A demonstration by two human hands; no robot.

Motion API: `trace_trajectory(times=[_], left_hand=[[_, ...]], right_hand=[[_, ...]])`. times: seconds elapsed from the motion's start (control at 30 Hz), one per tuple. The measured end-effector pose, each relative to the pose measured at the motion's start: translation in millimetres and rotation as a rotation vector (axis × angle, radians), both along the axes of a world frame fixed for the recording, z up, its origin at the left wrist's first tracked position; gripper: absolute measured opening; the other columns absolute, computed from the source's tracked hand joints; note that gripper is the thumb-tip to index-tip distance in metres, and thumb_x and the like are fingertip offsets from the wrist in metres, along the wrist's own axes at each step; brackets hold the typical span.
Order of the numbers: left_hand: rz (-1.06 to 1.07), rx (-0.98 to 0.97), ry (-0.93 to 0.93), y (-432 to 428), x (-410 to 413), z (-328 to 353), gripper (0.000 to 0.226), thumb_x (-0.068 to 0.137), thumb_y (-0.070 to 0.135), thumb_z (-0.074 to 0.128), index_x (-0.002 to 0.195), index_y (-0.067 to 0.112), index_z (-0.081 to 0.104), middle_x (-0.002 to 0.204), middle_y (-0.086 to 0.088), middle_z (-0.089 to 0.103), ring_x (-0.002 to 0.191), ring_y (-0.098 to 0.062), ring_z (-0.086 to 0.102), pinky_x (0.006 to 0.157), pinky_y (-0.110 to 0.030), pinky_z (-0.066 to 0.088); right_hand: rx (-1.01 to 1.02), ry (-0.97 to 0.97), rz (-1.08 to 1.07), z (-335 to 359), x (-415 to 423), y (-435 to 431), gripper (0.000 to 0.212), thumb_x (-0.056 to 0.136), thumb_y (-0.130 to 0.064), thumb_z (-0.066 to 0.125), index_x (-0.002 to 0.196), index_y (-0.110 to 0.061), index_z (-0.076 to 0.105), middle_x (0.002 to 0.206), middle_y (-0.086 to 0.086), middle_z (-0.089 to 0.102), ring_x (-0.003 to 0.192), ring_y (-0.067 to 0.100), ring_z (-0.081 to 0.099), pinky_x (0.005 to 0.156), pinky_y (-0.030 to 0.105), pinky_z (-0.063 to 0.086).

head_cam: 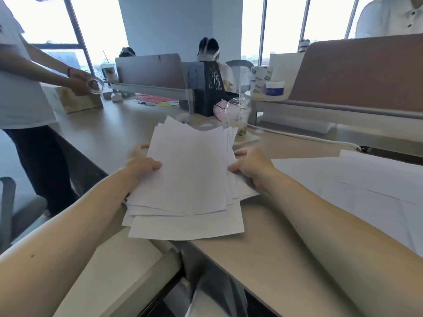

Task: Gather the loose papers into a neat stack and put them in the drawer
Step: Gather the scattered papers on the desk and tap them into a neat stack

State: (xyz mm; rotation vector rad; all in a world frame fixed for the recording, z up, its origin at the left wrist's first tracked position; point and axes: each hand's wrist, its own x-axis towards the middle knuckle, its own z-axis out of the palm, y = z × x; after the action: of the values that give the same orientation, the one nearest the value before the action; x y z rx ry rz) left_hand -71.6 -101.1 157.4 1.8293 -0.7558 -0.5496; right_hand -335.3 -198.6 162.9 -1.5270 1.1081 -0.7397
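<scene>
Pale desk top (263,236) stretches under your forearms, with windows and other people at work beyond. You hold the papers (190,170) between both hands. Your left hand (143,163) and right hand (250,167) each clasp a long side, thumbs on top and fingers curled at the edge, probably so you can squeeze the fanned sheets square. Their corners are splayed, so the stack is not neat yet. Its long axis runs away from you and leans a little rightward at the far end, while the near end juts over the desk's front edge below your wrists. More loose sheets (354,179) lie just right of your right hand, ungathered. A plastic cup (238,117) stands just beyond your fingertips. Which gap under the desk edge is the drawer cannot be told.
</scene>
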Motion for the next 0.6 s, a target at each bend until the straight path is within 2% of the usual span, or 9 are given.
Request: trace_trajectory(times=[0.1, 0.2, 0.3, 0.4, 0.53, 0.6], left_hand=[[0.034, 0.102, -0.102, -3, 16, -11, 0.065, 0.071, 0.001, 0.08, 0.121, 0.025, 0.047, 0.133, -0.021, 0.047, 0.112, -0.041, 0.056, 0.091, -0.055, 0.052], [-0.031, 0.278, -0.249, 1, 8, -10, 0.071, 0.074, 0.007, 0.081, 0.133, 0.018, 0.044, 0.138, -0.015, 0.041, 0.123, -0.038, 0.046, 0.1, -0.05, 0.046], [-0.038, 0.376, -0.447, 2, 0, -6, 0.071, 0.072, 0.02, 0.084, 0.133, 0.018, 0.047, 0.139, -0.013, 0.041, 0.125, -0.035, 0.043, 0.103, -0.047, 0.041], [-0.049, 0.308, -0.556, -1, -22, 4, 0.063, 0.071, 0.031, 0.083, 0.125, 0.021, 0.054, 0.135, -0.012, 0.046, 0.121, -0.032, 0.048, 0.103, -0.05, 0.04], [-0.129, 0.164, -0.589, -18, -76, 16, 0.045, 0.078, 0.035, 0.077, 0.117, 0.023, 0.059, 0.126, -0.006, 0.054, 0.118, -0.026, 0.05, 0.102, -0.048, 0.041], [-0.223, 0.099, -0.546, -31, -110, 20, 0.039, 0.08, 0.035, 0.076, 0.115, 0.025, 0.061, 0.12, -0.003, 0.054, 0.114, -0.023, 0.051, 0.102, -0.047, 0.043]], right_hand=[[-0.071, 0.064, 0.002, -8, 8, -1, 0.046, 0.079, 0.004, 0.072, 0.122, -0.008, 0.063, 0.11, 0.011, 0.069, 0.097, 0.028, 0.067, 0.09, 0.043, 0.056], [-0.176, 0.162, 0.008, -13, 7, 0, 0.042, 0.08, 0.005, 0.069, 0.121, -0.004, 0.065, 0.12, 0.012, 0.067, 0.108, 0.028, 0.062, 0.097, 0.041, 0.051], [-0.286, 0.244, 0.017, -12, -2, 2, 0.036, 0.081, 0.003, 0.068, 0.116, 0.0, 0.067, 0.12, 0.015, 0.068, 0.111, 0.029, 0.063, 0.098, 0.038, 0.05], [-0.356, 0.289, 0.006, -5, -24, 2, 0.033, 0.082, -0.006, 0.07, 0.114, -0.011, 0.069, 0.113, 0.002, 0.068, 0.107, 0.019, 0.063, 0.091, 0.026, 0.047], [-0.407, 0.313, -0.027, 7, -67, 6, 0.018, 0.084, -0.008, 0.069, 0.101, -0.011, 0.074, 0.098, 0.002, 0.07, 0.094, 0.015, 0.063, 0.079, 0.023, 0.045], [-0.422, 0.338, -0.057, 10, -95, 10, 0.015, 0.084, -0.006, 0.066, 0.096, -0.01, 0.075, 0.095, 0.002, 0.069, 0.091, 0.016, 0.063, 0.076, 0.023, 0.045]])
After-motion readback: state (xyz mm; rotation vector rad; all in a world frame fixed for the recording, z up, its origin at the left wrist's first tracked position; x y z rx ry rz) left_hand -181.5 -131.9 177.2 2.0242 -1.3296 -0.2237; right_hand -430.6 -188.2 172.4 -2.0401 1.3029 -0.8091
